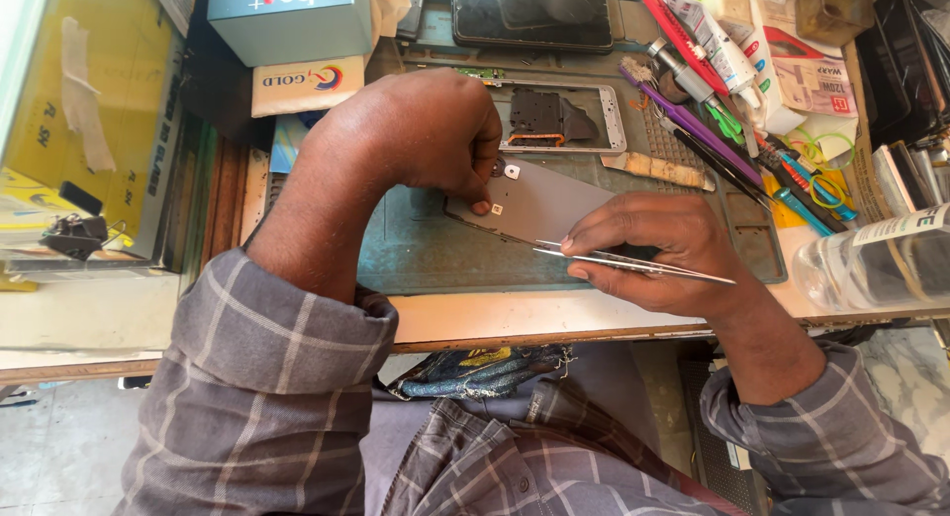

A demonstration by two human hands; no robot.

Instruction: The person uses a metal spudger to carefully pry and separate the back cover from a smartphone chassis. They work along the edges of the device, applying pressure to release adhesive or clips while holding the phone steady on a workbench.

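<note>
Head view, looking straight down at a cluttered repair bench (475, 318). Left hand (426, 130) curled over the top end of a grey phone back panel (544, 204), fingers (481, 207) pressed down on it right beside the small square camera cutouts. Right hand (658, 249) closed around a thin metal pry blade (643, 267), pinched flat between thumb and fingers, blade lying along the panel's lower long edge and poking out toward the right. So the panel sits between the two hands, touching both, tilted a bit diagonally on a green work mat (426, 249) near the front edge of the bench.

Just behind the panel, a stripped phone frame (559, 115) with its insides showing. Further back, a dark phone (534, 16) lying screen up at the rear edge. Toward the right side, a messy pile of tools: purple-handled brush (693, 125), red-handled tool (678, 31), white tube (717, 41), green loops and blue bits mixed in. Clear plastic bottle (871, 264) lying on its side at the right edge. Light blue box (287, 21) at the back left corner, white and tan box (307, 86) just in front of it, black binder clip (74, 234) over at the far left. Plaid grey sleeves (267, 377) rolled up on both arms.
</note>
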